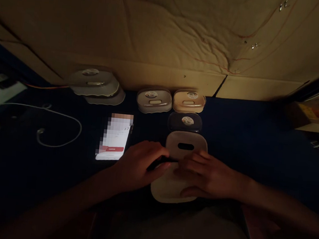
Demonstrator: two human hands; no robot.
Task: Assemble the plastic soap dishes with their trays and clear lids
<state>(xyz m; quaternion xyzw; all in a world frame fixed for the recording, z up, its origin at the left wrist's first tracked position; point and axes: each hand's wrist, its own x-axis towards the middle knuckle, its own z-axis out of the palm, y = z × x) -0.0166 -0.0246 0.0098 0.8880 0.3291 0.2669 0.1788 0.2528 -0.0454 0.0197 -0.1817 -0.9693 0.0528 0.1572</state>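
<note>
A cream-white rounded tray (166, 189) lies near the table's front edge. Just beyond it is a white rounded piece (174, 138) with a dark oval slot. My left hand (144, 161) reaches over the tray's left edge, thumb and forefinger bent toward each other by a dark spot between the two white pieces. Whatever is in that grip is too dark to make out. My right hand (207, 173) lies over the tray's right side with its fingers curled in, blurred and facing the left fingertips. What they close on is hidden.
Behind the white pieces are a dark labelled lid (184, 122), an orange-tan box (189, 103) and a grey box (154, 101). Stacked grey boxes (95, 85) stand farther left. A lit phone (115, 137), a white cable (61, 145) and a carton (314, 117) flank them.
</note>
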